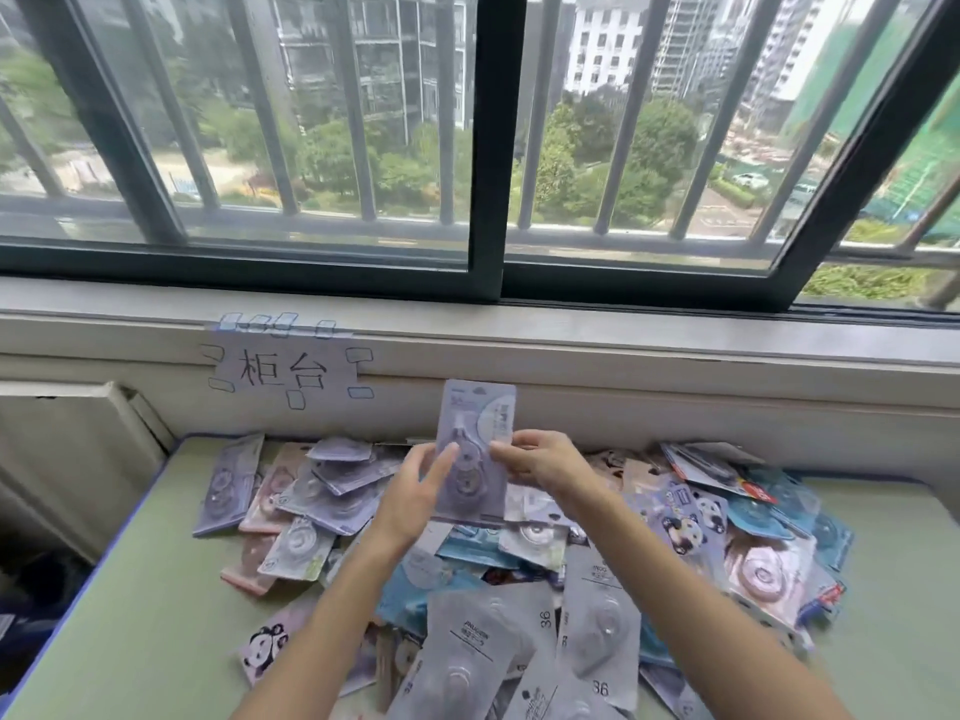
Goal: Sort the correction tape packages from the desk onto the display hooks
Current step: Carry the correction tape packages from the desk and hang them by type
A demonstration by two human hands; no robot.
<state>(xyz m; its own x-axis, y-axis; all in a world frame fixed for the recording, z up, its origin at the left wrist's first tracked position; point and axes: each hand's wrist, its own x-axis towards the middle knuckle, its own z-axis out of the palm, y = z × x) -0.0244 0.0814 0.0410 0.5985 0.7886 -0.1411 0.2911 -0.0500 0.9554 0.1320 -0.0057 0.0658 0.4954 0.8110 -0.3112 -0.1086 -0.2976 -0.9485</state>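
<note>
Grey packages [483, 646] cut off below, hooks unseen

Taped paper sign [283, 370] reads "柜台"; grey packages [480, 636] show "36".

Pale lilac package [475, 449], grey packages [470, 646] marked 36, black-and-white panda print packages [685, 527], blue packages [753, 514], pink packages [270, 491], light green desk [156, 589], black window frame [488, 148]

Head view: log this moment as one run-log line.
left hand: holds lilac package | right hand: pinches its right edge | package: upright above pile on desk | hooks: not in view
</note>
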